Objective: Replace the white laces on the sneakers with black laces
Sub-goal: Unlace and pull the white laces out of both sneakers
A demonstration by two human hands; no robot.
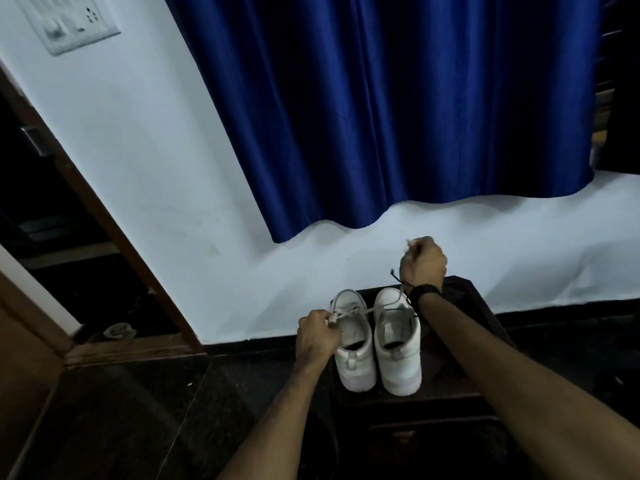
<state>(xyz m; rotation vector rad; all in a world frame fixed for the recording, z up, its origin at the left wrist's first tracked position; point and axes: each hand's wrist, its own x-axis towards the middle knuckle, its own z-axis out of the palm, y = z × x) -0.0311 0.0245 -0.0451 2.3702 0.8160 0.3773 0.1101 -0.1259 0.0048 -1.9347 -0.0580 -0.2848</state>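
Head view — both fists pinch the white lace point(360, 311): left hand point(317, 332) low, right hand point(423, 261) raised.

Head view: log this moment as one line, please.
left hand: pinches white lace | right hand: grips other lace end, raised | sneakers: pair on dark stool | black laces: not fitted

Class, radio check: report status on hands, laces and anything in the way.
Left hand pinching white lace by left sneaker. Right hand raised, gripping lace end above right sneaker. White lace not yet out. Nothing blocking.
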